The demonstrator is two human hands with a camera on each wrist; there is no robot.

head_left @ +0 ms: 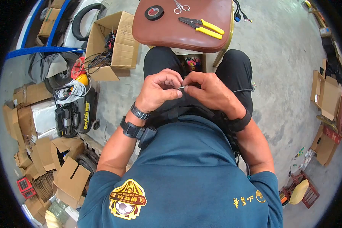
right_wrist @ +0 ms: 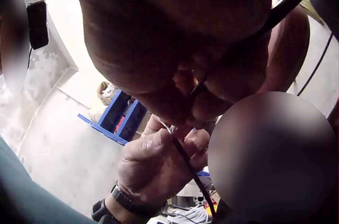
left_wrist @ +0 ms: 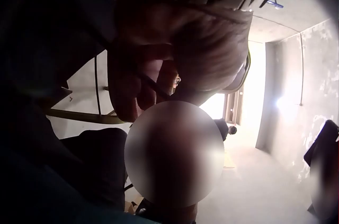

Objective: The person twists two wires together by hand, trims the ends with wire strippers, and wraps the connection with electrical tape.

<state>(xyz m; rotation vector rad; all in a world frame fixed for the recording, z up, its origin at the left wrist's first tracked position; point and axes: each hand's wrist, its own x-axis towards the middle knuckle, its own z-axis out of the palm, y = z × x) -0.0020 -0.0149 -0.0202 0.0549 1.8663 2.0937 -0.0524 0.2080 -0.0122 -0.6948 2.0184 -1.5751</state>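
Observation:
Over the lap, my left hand point(head_left: 159, 90) and right hand point(head_left: 209, 91) meet fingertip to fingertip. The left thumb and fingers pinch a thin black cable point(right_wrist: 186, 163), which hangs down from them in the right wrist view. Pale bare wire strands point(right_wrist: 169, 127) show at its end, between the two hands. Another black cable point(right_wrist: 283, 8) runs across the right palm into the curled right fingers, which pinch it near its end. The left wrist view is dark, and a blurred disc covers part of it.
Ahead, a brown padded stool point(head_left: 167, 36) bears black tape point(head_left: 154, 13), scissors point(head_left: 181, 7) and yellow-handled wire strippers point(head_left: 203, 27). An open cardboard box point(head_left: 123, 41) with cables stands left of it, near a black air compressor point(head_left: 78, 117). More cardboard boxes point(head_left: 326, 93) lie right.

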